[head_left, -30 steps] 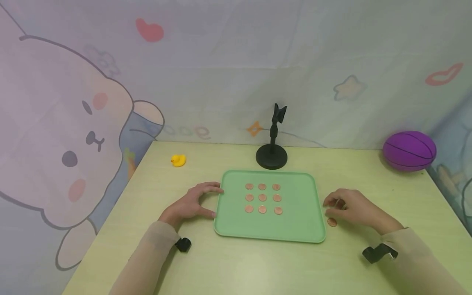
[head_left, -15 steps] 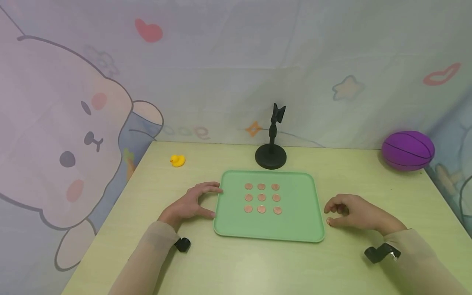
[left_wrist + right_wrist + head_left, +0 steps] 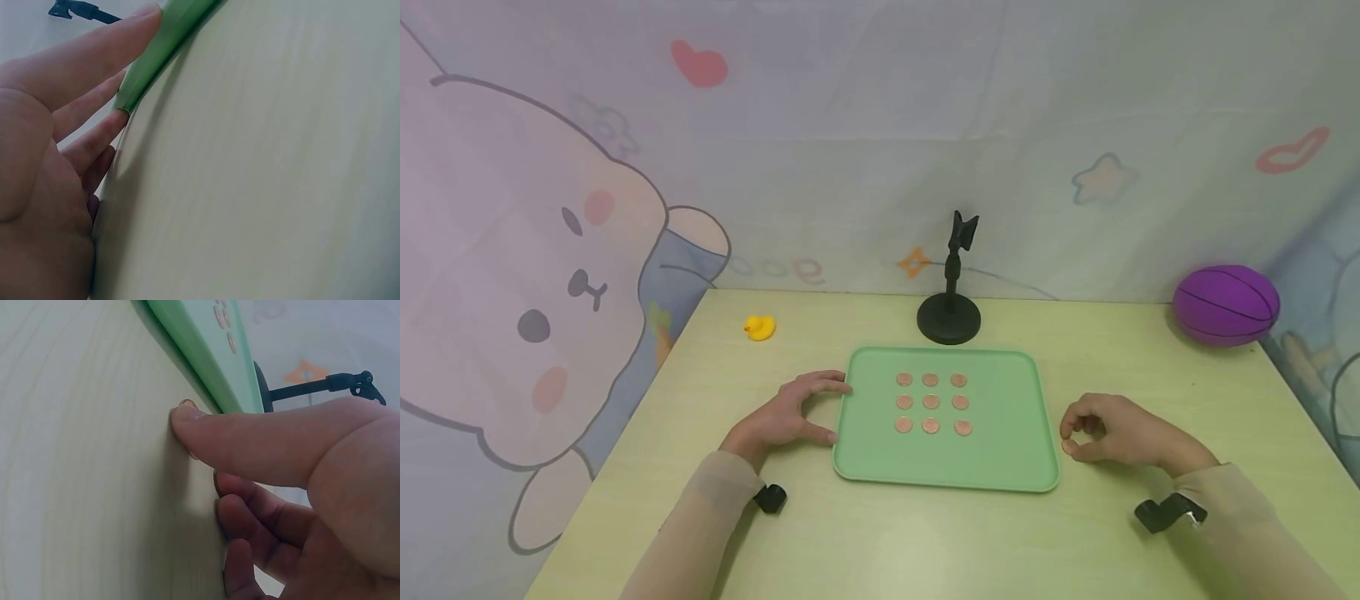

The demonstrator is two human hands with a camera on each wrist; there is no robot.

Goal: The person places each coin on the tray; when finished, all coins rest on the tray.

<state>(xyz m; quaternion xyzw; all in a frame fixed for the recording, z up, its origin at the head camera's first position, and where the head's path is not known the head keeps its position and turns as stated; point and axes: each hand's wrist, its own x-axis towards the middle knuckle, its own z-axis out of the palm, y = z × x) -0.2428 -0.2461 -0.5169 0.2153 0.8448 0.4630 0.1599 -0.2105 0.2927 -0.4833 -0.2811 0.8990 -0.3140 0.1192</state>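
A light green tray (image 3: 1000, 450) lies on the table with several copper coins on it, set in three rows of three; the middle coin (image 3: 931, 402) sits left of the tray's centre. My left hand (image 3: 784, 414) touches the tray's left rim with thumb and fingertips, fingers spread and fairly straight. Just off the tray's right side, my right hand (image 3: 1116, 431) pinches a loose copper coin (image 3: 1067, 447) between thumb and forefinger. In the right wrist view the thumb (image 3: 250, 440) covers most of that coin (image 3: 187, 403); only its edges show.
Behind the tray stands a black stand (image 3: 949, 318) with a round base. A yellow rubber duck (image 3: 760, 327) sits at the back left, and a purple ball (image 3: 1227, 305) at the back right corner. A printed cloth (image 3: 850, 167) hangs behind the table (image 3: 880, 542).
My right hand's thumb and forefinger have closed on the loose coin, which lay flat on the table beside the hand earlier. The left hand and the tray coins stay put.
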